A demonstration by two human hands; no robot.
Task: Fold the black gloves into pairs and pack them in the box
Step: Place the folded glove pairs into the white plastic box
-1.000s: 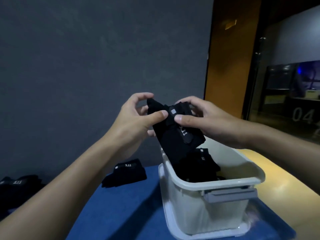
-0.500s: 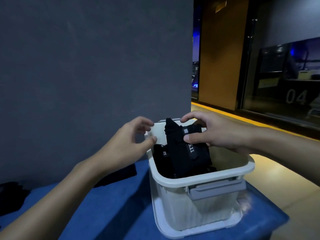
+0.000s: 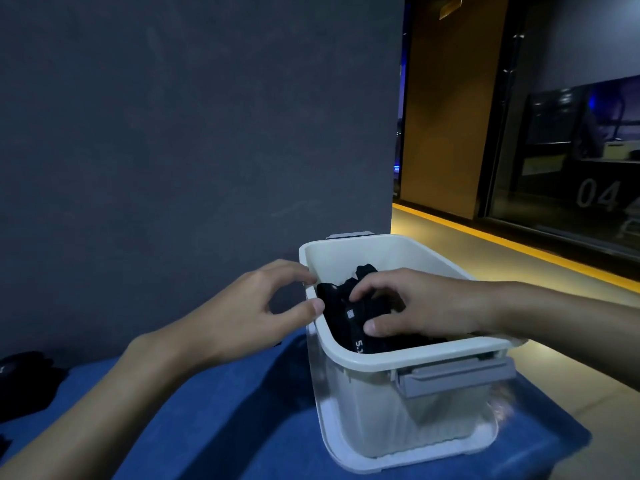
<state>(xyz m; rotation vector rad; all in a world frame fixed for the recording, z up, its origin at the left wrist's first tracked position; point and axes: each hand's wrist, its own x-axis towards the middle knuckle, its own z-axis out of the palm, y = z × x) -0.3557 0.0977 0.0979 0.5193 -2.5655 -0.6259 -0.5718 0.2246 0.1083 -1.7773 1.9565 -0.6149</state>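
Inside the box [image 3: 415,355], the right hand [image 3: 415,306] curls fingers and thumb round a folded glove pair [image 3: 346,317], holding it low between the white walls. Just left of the box, the left hand [image 3: 263,306] hovers at the rim, fingers loosely bent, gripping nothing. Under the box lies a blue table [image 3: 225,410]; far left of the box sits a dark glove heap [image 3: 24,379]. Behind the box rises a grey wall [image 3: 173,133]; to its right are a yellow-lit floor [image 3: 485,258] and dark glass [image 3: 571,150] marked 04.
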